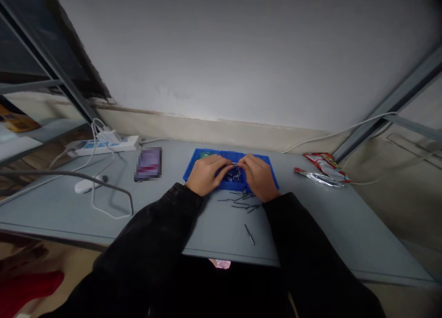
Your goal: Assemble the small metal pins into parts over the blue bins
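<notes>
A shallow blue plastic box [193,159] with compartments stands on the grey table below the wall. My left hand [208,173] reaches over its left and middle parts, thumb and fingers pinched together. My right hand [257,175] comes over its right part, also with closed fingertips. Between the two sets of fingertips shows a shiny metal rivet [235,163]; how many they hold is too small to tell. More rivets [236,174] lie in the middle compartment. Several loose blind rivets [241,203] are scattered in front of the box, and a single rivet [249,234] lies nearer the table edge.
On the left are a white power strip [113,145] with cables, a white mouse-like object [88,185] and a blurred-out purple item [148,163]. A red snack packet [326,166] and silver wrapper [322,178] lie at the right. Metal frame posts [376,110] flank the table.
</notes>
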Motion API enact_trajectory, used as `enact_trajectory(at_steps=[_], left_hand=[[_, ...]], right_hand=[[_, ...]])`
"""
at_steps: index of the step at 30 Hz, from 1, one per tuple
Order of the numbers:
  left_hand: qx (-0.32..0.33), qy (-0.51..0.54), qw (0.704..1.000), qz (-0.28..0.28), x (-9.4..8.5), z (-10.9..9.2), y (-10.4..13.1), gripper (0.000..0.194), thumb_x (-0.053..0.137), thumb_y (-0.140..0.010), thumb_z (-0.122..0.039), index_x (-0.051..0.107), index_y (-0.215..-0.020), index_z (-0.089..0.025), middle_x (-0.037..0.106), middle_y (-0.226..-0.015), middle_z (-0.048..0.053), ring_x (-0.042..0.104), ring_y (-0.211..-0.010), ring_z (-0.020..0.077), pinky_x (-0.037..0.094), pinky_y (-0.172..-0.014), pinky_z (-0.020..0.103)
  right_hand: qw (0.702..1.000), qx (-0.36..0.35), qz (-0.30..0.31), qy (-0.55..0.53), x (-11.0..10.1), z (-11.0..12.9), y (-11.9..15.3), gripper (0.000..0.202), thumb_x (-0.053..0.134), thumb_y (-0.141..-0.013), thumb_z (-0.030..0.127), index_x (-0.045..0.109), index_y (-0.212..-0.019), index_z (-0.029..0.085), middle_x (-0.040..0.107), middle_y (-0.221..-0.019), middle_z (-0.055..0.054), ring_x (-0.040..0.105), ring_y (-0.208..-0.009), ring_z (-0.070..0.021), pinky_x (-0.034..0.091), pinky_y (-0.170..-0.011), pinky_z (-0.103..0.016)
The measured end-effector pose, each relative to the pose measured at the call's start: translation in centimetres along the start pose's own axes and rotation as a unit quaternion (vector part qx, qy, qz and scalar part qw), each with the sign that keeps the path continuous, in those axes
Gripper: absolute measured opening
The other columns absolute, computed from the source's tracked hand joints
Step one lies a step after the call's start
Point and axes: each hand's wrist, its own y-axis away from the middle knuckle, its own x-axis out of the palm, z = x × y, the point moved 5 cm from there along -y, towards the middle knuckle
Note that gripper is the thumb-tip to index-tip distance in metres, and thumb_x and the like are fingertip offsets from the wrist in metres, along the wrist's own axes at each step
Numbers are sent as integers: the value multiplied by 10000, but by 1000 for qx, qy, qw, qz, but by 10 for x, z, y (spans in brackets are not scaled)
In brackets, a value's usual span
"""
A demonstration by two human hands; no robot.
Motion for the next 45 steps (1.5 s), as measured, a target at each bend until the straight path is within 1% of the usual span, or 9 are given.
enact_trajectory(at_steps=[12,19,23,25,27,31,35,40,45], left_hand=[[-35,-33,999,18,-3,12,-3,216,551,-1021,-324,699,-968,-176,703,-906,40,638,-852,160,514,-816,315],[-21,-51,996,-64,-19,-4,11,195,567,-1004,-283,693,-1095,-165,723,-968,71,662,-882,176,551,-837,341],[33,-9,997,71,-6,-20,40,212,551,-1016,-286,719,-1095,-184,751,-849,50,696,-689,145,562,-678,276],[26,-12,987,160,4,-20,56,233,564,-1010,-346,742,-1071,-209,745,-789,49,710,-671,168,564,-654,281],[-8,-18,980,200,8,-14,66,274,589,-992,-405,741,-1111,-210,745,-792,63,724,-706,193,578,-683,299],[-57,10,974,219,9,-3,71,236,574,-1002,-363,728,-1094,-210,754,-876,61,729,-788,180,583,-776,290],[-72,-7,968,238,10,-2,72,204,527,-1018,-298,706,-1024,-200,741,-858,54,721,-753,174,565,-721,274],[-52,-86,964,248,10,-9,76,247,464,-1042,-334,662,-1044,-187,687,-713,43,677,-606,193,491,-564,276],[1,-59,976,211,-3,-19,62,243,384,-1072,-300,589,-1076,-170,648,-655,3,614,-513,154,423,-507,258]], right_hand=[[999,19,-22,18,-1,-6,1,148,524,-1010,263,596,-891,213,676,-890,-34,602,-851,-203,407,-825,-344],[998,69,-7,4,5,-13,1,66,596,-965,235,647,-1000,212,706,-991,-54,625,-898,-225,428,-881,-380],[997,75,-4,-2,5,-12,1,79,603,-962,238,645,-1021,205,698,-1017,-56,624,-920,-222,443,-885,-375],[997,71,-2,1,5,-11,1,82,599,-966,247,643,-1021,206,692,-1018,-58,621,-938,-226,446,-891,-378],[997,71,-1,0,6,-11,1,87,589,-972,260,641,-1020,209,686,-1018,-58,616,-951,-229,449,-898,-381],[997,74,6,-7,8,-13,2,89,587,-972,255,640,-1027,209,678,-1027,-59,612,-976,-227,454,-911,-381],[997,74,12,-11,10,-14,3,89,582,-970,238,642,-1030,211,678,-1038,-68,613,-1001,-235,455,-925,-394],[998,66,11,-17,8,-11,3,81,573,-974,237,638,-1019,213,678,-1023,-64,610,-976,-230,461,-909,-394],[998,37,-17,-44,-2,-3,0,158,495,-1022,273,613,-937,210,656,-909,-48,589,-878,-197,459,-847,-357]])
